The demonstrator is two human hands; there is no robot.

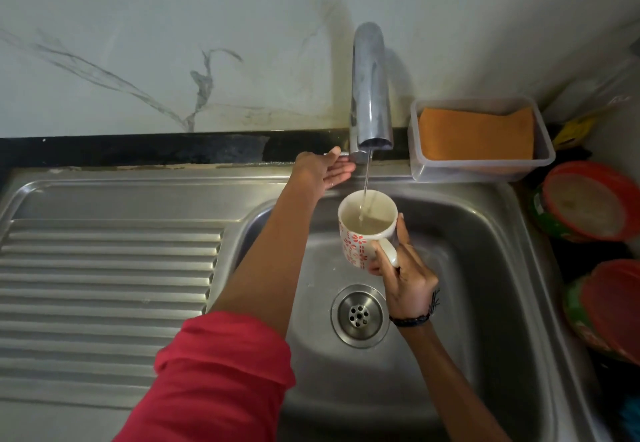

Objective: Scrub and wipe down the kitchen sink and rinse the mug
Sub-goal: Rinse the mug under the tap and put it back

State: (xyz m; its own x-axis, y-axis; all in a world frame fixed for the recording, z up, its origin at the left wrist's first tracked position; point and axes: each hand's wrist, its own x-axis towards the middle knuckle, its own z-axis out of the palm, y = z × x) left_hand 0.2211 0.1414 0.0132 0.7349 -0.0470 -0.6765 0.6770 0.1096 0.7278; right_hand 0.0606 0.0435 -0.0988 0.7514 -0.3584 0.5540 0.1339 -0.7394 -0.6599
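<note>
the sink (485, 268) basin lies under the tap (370, 95), which runs a thin stream into the mug (356, 244). the step in hand looks like rinsing. the right hand (405, 279) pinches the mug's handle; the left hand (323, 170), grip spread, touches the tap lever. next, likely shut off the water and tip the mug out.

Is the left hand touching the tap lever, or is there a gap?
Touching. The head view shows the left hand with its fingertips laid against the tap lever, no gap visible.

Head camera looks steeply down, close over the sink (485, 268), edges perhaps distorted.
</note>
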